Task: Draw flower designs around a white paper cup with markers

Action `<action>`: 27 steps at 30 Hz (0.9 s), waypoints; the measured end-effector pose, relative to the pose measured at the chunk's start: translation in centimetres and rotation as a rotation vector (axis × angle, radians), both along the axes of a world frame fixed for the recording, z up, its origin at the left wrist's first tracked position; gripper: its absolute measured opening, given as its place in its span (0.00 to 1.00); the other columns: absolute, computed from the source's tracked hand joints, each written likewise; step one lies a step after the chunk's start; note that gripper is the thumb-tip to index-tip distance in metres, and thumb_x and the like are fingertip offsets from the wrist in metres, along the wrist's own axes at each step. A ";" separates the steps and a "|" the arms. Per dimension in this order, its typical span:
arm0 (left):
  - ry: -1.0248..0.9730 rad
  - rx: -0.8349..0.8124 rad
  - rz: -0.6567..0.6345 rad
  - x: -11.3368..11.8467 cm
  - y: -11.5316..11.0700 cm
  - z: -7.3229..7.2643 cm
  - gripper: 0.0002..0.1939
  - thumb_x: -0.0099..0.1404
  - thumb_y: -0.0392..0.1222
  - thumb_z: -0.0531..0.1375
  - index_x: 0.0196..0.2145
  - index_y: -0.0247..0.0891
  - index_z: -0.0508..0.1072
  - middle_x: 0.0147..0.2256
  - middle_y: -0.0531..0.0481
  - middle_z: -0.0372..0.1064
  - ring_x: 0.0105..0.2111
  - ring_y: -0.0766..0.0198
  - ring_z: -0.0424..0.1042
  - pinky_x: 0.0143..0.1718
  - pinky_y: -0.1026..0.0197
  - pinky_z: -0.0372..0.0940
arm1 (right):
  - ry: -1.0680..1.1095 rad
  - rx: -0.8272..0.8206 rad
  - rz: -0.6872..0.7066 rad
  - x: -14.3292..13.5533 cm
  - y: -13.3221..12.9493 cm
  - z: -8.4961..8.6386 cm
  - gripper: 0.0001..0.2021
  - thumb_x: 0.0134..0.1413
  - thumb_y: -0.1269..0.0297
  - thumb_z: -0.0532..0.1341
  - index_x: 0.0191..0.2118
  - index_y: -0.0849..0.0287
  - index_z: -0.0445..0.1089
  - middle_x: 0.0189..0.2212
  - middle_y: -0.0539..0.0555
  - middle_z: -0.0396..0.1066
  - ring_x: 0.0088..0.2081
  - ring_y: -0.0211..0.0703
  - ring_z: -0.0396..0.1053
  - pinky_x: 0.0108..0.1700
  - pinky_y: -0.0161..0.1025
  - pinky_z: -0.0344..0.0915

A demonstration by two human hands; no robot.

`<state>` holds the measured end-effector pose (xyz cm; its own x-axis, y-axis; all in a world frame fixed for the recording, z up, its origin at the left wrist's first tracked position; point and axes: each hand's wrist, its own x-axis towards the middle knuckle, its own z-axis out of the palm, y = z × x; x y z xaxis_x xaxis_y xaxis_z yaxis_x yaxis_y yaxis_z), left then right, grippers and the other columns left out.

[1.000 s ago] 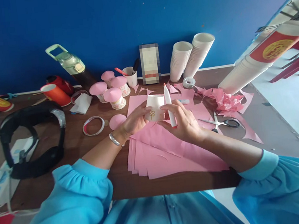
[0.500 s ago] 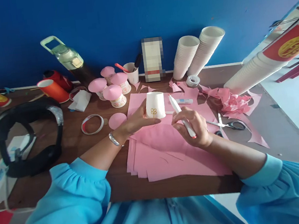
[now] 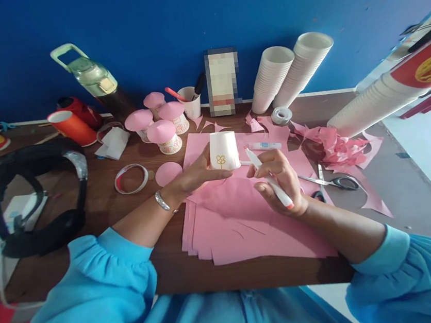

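An upside-down white paper cup (image 3: 226,147) with a yellow flower drawn near its rim is gripped by my left hand (image 3: 197,173), thumb along the lower edge. Between the fingers of my right hand (image 3: 279,177) lies a white marker (image 3: 276,188) with an orange-red end; its tip points up and left, a short way from the cup. Both hands are above stacked sheets of pink paper (image 3: 231,232). A glue stick (image 3: 266,145) and a second white pen-like stick, partly hidden, lie on the paper behind them.
Several decorated cups with pink cone roofs (image 3: 161,131) stand back left near a pink paper disc (image 3: 168,174) and a tape roll (image 3: 132,179). Scissors (image 3: 332,183) and pink scraps (image 3: 342,147) lie right. Stacked white cups (image 3: 274,79) and a bottle (image 3: 97,81) stand by the wall.
The marker has tilted a little in my right hand, its rear end now lower and further right. My left hand keeps the cup in nearly the same place. The view has shifted slightly.
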<state>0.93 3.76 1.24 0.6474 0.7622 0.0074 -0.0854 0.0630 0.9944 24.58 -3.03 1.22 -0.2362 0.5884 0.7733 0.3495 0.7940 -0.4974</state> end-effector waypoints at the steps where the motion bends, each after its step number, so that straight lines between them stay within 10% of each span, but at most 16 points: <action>1: -0.006 -0.040 -0.005 0.1 0.0 0.1 0.43 0.62 0.49 0.77 0.70 0.49 0.68 0.56 0.43 0.76 0.56 0.47 0.75 0.56 0.45 0.70 | -0.009 0.004 0.010 0.0 0.0 -0.1 0.09 0.77 0.53 0.60 0.48 0.52 0.71 0.38 0.52 0.69 0.36 0.47 0.75 0.35 0.47 0.76; 9: -0.002 -0.053 -0.044 0.4 0.4 0.1 0.50 0.57 0.54 0.79 0.72 0.49 0.65 0.55 0.43 0.77 0.58 0.42 0.75 0.55 0.44 0.71 | -0.037 -0.042 0.069 -0.1 -0.2 0.2 0.16 0.79 0.54 0.58 0.62 0.55 0.68 0.38 0.55 0.78 0.40 0.49 0.77 0.43 0.49 0.78; 27: 0.103 -0.024 -0.012 0.3 0.3 0.0 0.59 0.52 0.52 0.81 0.74 0.50 0.59 0.51 0.43 0.75 0.57 0.41 0.74 0.54 0.41 0.71 | -0.129 0.078 0.020 -0.6 -0.2 1.1 0.10 0.69 0.72 0.62 0.52 0.54 0.70 0.33 0.50 0.78 0.31 0.44 0.78 0.32 0.40 0.76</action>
